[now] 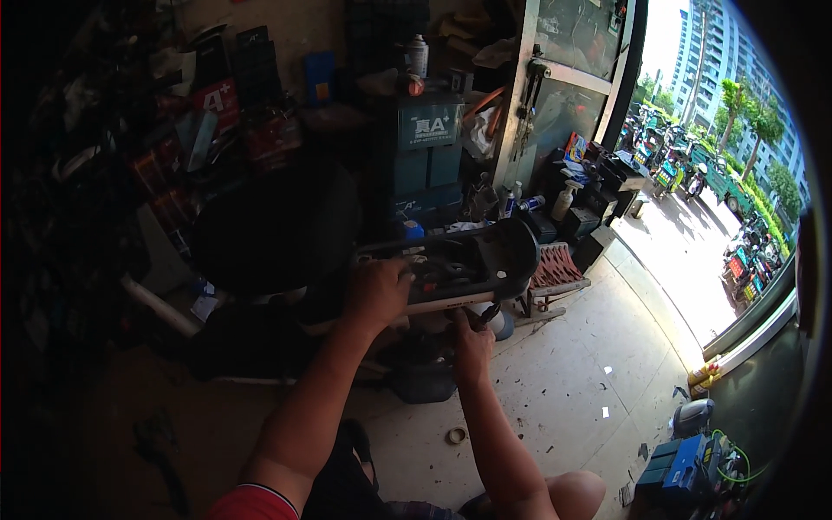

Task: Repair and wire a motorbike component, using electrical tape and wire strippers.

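Note:
A scooter's dark rear body (506, 254), its seat bay open, lies crosswise in front of me, with a pale strip along the side and a black seat (273, 225) raised at the left. My left hand (381, 290) is curled on the bay's near rim. My right hand (472, 342) is below that rim, closed around a small dark tool (485, 316), possibly pliers. A dark rounded part (416, 386) hangs beside it, and a white container (501, 323) stands behind. What lies under my right fingertips is too dark to tell.
Stacked batteries (429, 160) and cluttered goods stand behind. A glass door (572, 108) opens onto parked scooters (667, 165). A slatted stool (559, 269) stands beside the scooter. A small round ring (456, 435) lies on the tiled floor (572, 381). Blue-cased equipment (685, 472) sits at right.

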Action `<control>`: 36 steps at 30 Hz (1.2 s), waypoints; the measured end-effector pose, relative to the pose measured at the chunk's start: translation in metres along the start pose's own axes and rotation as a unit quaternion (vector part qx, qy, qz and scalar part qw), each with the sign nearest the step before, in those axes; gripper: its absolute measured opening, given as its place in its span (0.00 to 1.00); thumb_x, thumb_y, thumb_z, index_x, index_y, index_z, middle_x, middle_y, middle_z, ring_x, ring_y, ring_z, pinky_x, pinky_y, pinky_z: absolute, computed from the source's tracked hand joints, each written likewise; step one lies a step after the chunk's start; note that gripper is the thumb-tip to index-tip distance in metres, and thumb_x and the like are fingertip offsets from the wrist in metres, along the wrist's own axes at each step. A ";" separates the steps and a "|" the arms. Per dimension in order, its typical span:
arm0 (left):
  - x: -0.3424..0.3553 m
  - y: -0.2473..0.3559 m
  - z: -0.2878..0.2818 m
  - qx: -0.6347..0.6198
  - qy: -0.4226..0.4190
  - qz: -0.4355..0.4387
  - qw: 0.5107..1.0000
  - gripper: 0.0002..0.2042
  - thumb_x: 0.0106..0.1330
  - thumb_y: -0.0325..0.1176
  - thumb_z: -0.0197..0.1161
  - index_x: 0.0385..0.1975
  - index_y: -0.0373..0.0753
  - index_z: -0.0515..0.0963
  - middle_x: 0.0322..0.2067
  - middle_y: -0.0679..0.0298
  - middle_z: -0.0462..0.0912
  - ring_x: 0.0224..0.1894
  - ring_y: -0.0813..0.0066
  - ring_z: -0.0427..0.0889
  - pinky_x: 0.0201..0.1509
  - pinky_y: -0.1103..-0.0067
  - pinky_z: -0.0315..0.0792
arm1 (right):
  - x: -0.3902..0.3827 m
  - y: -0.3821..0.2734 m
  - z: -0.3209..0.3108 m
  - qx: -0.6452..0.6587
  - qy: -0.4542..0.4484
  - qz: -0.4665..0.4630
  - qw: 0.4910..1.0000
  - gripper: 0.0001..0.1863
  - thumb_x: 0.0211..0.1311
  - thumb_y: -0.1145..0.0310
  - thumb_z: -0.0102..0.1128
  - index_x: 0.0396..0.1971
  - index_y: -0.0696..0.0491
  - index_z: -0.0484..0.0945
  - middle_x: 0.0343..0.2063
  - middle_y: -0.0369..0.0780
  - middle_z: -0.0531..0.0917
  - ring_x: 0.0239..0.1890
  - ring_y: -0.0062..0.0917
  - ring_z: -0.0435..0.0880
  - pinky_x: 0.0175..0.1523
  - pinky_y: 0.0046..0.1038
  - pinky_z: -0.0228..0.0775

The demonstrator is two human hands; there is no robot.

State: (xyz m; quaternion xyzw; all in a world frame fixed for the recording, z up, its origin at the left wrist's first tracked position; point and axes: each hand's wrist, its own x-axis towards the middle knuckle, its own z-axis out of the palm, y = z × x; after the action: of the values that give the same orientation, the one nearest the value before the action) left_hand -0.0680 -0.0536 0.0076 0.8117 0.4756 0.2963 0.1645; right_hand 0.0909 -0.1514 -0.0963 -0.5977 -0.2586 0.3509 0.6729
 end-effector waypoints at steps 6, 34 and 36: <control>-0.002 0.007 0.001 0.039 0.030 0.067 0.997 0.09 0.65 0.30 0.70 0.42 0.36 0.88 0.40 0.54 0.89 0.48 0.56 0.86 0.54 0.65 0.78 | 0.005 -0.002 0.001 0.023 0.018 0.010 1.000 0.19 0.70 0.59 0.66 0.43 0.63 0.86 0.30 0.39 0.86 0.32 0.23 0.84 0.39 0.26 0.75; 0.020 0.006 0.007 -0.055 -0.094 0.093 0.990 0.20 0.65 0.23 0.66 0.57 0.41 0.84 0.60 0.51 0.79 0.65 0.55 0.75 0.71 0.63 0.69 | -0.015 -0.039 -0.028 -0.086 -0.001 -0.228 0.970 0.09 0.66 0.74 0.72 0.43 0.62 0.86 0.36 0.35 0.88 0.37 0.14 0.81 0.46 0.21 0.74; 0.027 0.020 -0.006 -0.063 -0.137 0.095 0.984 0.20 0.64 0.24 0.67 0.57 0.42 0.85 0.60 0.52 0.79 0.64 0.56 0.75 0.71 0.63 0.70 | -0.006 -0.089 -0.042 -0.255 -0.024 -0.320 0.912 0.09 0.65 0.74 0.71 0.43 0.58 0.87 0.34 0.38 0.89 0.34 0.20 0.85 0.41 0.24 0.77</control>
State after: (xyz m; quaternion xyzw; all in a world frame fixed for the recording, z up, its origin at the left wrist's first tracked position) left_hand -0.0484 -0.0401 0.0319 0.8742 0.3498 0.2262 0.2494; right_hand 0.1340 -0.1860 -0.0149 -0.6260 -0.5326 0.0532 0.5671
